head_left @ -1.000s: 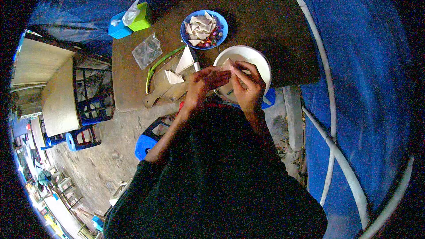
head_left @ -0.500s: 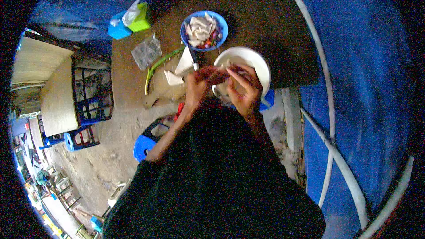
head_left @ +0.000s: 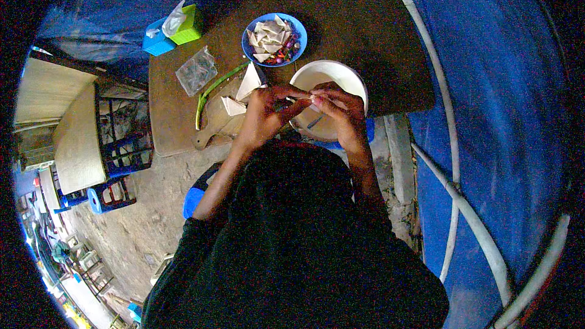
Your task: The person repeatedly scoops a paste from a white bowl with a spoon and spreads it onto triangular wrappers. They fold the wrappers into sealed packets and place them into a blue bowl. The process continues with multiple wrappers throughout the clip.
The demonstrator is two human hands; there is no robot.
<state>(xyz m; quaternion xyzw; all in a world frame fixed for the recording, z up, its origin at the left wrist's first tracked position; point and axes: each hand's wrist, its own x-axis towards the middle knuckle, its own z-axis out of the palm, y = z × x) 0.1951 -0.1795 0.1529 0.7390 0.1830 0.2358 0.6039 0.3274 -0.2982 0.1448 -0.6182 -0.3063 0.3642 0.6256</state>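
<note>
Over the white bowl (head_left: 329, 71), my left hand (head_left: 263, 114) and my right hand (head_left: 346, 111) meet fingertip to fingertip. Both are closed in a pinch on a small pale piece (head_left: 312, 99), too small to name for sure. Inside the bowl lies a slim dark object (head_left: 314, 123), partly hidden. Left of my left hand, white triangular slices (head_left: 248, 82) rest on a wooden cutting board (head_left: 212, 132), with a long green stalk (head_left: 209, 92) along its left side. Beyond the hands stands a blue bowl (head_left: 302, 29) holding pale triangular pieces (head_left: 268, 36) and red and purple bits (head_left: 286, 55).
A clear plastic bag (head_left: 197, 72) lies on the dark table (head_left: 390, 42). Green (head_left: 189, 27) and blue boxes (head_left: 158, 39) stand at the back left. A blue stool (head_left: 194, 200) is below the table edge. Blue tarpaulin (head_left: 506, 116) and poles (head_left: 448, 103) border the right.
My hands have come closer together at the fingertips, and the right hand has turned more palm-down. The whole view has shifted slightly.
</note>
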